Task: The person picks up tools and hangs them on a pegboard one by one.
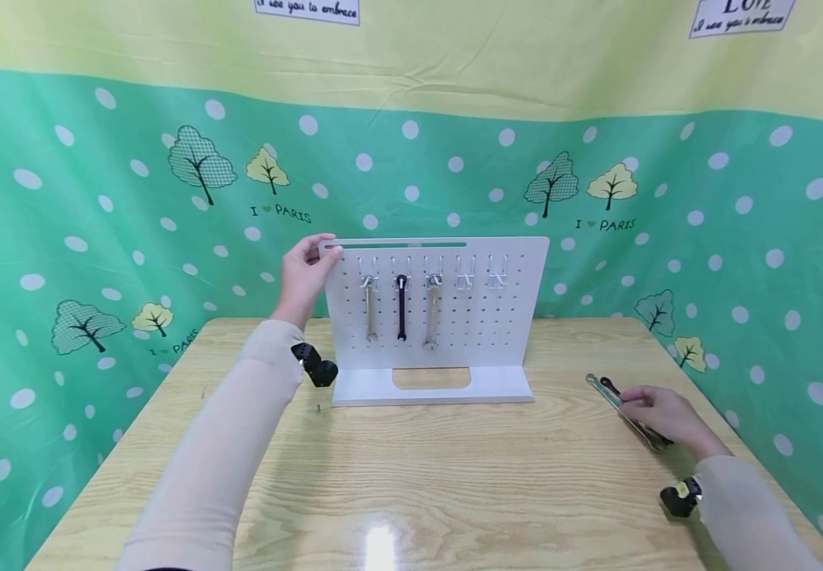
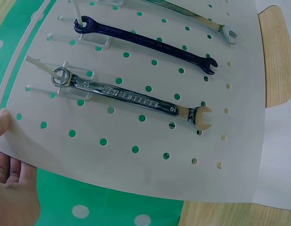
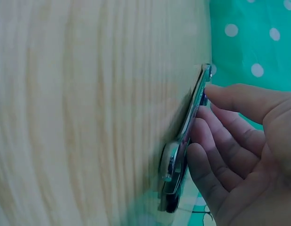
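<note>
Low down, right hand (image 1: 668, 414) at wrenches (image 1: 607, 394)

"10" on wrench (image 2: 131, 97), "PARIS" on curtain (image 1: 426, 170)

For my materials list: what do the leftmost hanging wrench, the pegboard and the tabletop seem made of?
Leftmost wrench: probably chromed steel; mirror-like shine. Pegboard: painted metal or plastic; smooth, thin, white. Tabletop: wood or laminate; pale grain, glossy glare.
</note>
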The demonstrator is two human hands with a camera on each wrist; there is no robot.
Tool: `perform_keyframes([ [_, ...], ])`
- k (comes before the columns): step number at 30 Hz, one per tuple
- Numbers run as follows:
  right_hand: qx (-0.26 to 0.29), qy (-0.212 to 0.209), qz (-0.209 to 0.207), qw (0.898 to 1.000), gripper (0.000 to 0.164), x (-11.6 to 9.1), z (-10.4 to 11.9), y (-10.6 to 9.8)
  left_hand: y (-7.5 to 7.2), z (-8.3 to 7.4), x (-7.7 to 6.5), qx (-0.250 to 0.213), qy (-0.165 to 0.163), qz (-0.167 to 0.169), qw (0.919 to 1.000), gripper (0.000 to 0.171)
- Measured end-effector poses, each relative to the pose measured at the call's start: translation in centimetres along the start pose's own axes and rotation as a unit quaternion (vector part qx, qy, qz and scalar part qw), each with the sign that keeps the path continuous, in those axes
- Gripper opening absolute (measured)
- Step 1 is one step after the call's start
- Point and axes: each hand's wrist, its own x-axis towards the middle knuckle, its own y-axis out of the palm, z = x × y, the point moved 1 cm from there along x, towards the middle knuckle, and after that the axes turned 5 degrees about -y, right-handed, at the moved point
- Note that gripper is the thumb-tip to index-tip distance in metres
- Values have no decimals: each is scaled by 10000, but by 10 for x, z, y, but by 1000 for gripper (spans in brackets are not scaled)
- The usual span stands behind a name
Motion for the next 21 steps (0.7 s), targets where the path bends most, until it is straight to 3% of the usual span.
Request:
perform_keyframes([
  [9, -423, 113, 128, 9990, 31, 7, 5, 3, 0, 1, 1, -36, -11, 1, 10000, 37],
  [21, -27, 516, 428, 9977, 26, 6, 2, 9, -1, 1, 1, -51, -14, 44, 10000, 39],
])
